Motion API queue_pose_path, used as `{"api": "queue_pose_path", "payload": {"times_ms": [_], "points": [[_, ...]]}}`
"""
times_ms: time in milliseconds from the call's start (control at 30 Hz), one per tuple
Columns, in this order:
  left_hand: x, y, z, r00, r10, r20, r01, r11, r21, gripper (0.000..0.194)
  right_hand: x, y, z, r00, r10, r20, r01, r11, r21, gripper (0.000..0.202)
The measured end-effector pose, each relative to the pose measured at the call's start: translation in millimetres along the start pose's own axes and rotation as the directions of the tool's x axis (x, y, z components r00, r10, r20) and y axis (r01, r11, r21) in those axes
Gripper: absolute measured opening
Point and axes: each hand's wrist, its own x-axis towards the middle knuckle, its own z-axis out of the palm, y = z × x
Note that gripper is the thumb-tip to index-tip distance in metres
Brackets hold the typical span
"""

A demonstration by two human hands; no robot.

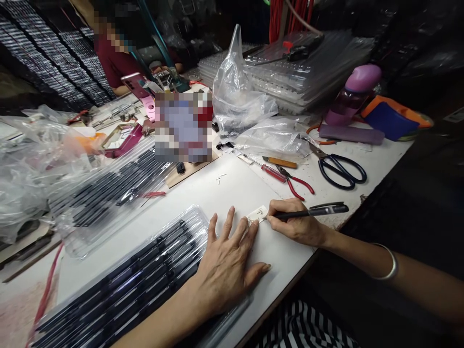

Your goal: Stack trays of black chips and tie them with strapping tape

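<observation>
My right hand (295, 223) grips a black pen (315, 210), its tip at the edge of a small paper slip (258, 214) with handwritten marks. My left hand (232, 256) lies flat with fingers spread, and its fingertips touch the slip's near left edge. Under the left wrist and forearm is a clear plastic tray (197, 215) holding rows of black strip-like parts (145, 270). Part of this tray is hidden by my forearm. The slip rests on the white table top (232, 186).
Beyond the hands lie a red screwdriver (273, 173), red-handled pliers (300, 181), dark-handled scissors (342, 171) and a yellow-brown knife (282, 162). A second tray (90, 237) sits at left. Plastic bags (242, 104) and a purple bottle (353, 96) stand farther back. Another person's sleeve (112, 63) shows across the table.
</observation>
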Motion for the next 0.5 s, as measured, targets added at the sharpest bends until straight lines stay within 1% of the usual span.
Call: {"api": "queue_pose_path", "payload": {"times_ms": [133, 267, 400, 500], "points": [[0.9, 0.7, -1.4, 1.000, -0.004, 0.010, 0.004, 1.000, -0.002, 0.069, -1.4, 0.1, 2.4, 0.999, -0.032, 0.005, 0.032, 0.998, -0.050, 0.019], [0.3, 1.2, -1.1, 1.000, 0.002, 0.018, -0.002, 1.000, 0.000, 0.069, -1.8, 0.8, 2.7, 0.998, -0.042, 0.035, 0.044, 0.998, -0.049, 0.019], [0.2, 1.2, -0.3, 1.000, 0.001, 0.016, -0.001, 1.000, 0.001, 0.069, -0.2, 0.8, 2.6, 0.999, -0.038, 0.003, 0.039, 0.997, -0.062, 0.020], [0.7, 1.1, -0.1, 1.000, 0.001, 0.015, -0.001, 1.000, 0.004, 0.069, -0.2, 0.9, 2.6, 0.999, -0.038, 0.011, 0.039, 0.998, -0.054, 0.020]]}}
